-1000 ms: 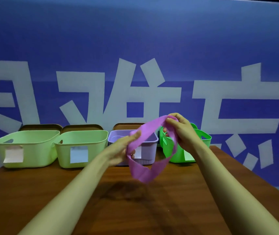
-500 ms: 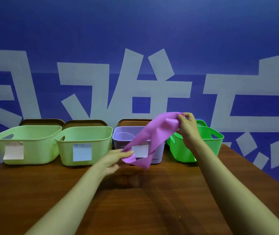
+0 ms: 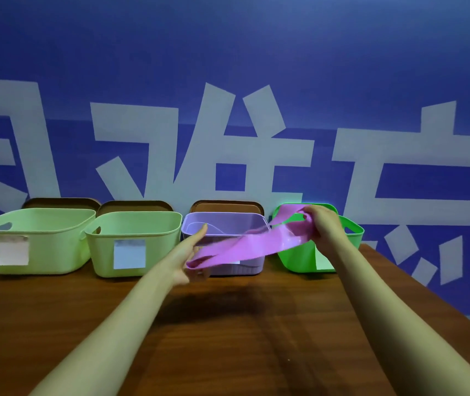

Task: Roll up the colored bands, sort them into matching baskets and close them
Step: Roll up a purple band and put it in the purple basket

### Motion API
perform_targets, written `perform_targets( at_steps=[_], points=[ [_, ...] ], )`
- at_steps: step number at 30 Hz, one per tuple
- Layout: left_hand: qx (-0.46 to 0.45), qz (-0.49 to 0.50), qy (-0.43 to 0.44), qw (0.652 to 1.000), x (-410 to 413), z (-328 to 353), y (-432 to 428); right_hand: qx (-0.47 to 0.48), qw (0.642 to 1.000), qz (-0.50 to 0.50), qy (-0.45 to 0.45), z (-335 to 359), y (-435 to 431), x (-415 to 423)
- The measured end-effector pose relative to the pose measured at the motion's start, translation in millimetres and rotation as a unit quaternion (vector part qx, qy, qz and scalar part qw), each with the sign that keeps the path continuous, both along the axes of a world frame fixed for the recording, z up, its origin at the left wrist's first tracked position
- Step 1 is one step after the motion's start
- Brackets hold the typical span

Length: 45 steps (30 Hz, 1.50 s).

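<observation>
The right hand (image 3: 323, 227) is gripping the purple band (image 3: 256, 247), drawing it out flatter than a moment ago before the purple basket (image 3: 228, 222). The left hand (image 3: 188, 254) is meeting its lower end, grip unclear, readying the roll.
</observation>
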<state>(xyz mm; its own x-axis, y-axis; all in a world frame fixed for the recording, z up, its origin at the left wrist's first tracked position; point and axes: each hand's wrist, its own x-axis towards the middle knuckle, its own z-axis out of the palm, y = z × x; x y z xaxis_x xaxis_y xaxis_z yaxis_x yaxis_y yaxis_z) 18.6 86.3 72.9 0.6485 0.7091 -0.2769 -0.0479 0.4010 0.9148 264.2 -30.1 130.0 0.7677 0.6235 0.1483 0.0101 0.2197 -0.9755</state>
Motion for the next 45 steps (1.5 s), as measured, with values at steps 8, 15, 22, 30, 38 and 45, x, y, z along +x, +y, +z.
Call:
perform_targets(
  at_steps=[8, 15, 22, 30, 38, 45],
  points=[
    [0.204, 0.044, 0.038, 0.977, 9, -6, -7, -0.006, 0.999, -0.033, -0.028, 14, -13, 4],
    [0.358, 0.003, 0.115, 0.927, 4, -7, -8, -0.028, 0.999, -0.030, -0.022, 13, -19, -1],
    [0.423, -0.006, 0.155, 0.893, 4, -13, -8, -0.039, 0.999, -0.036, -0.011, 4, -20, -3],
    [0.471, 0.142, 0.214, 0.844, 9, -26, 10, -0.010, 0.996, 0.046, 0.080, -1, -23, -1],
    [-0.131, 0.110, -0.222, 0.960, 15, -10, 9, 0.091, 0.959, 0.190, 0.189, -6, -26, 6],
    [0.029, 0.092, 0.027, 0.995, 33, -29, 9, 0.091, 0.954, 0.256, 0.128, -6, -21, 1]
  ],
)
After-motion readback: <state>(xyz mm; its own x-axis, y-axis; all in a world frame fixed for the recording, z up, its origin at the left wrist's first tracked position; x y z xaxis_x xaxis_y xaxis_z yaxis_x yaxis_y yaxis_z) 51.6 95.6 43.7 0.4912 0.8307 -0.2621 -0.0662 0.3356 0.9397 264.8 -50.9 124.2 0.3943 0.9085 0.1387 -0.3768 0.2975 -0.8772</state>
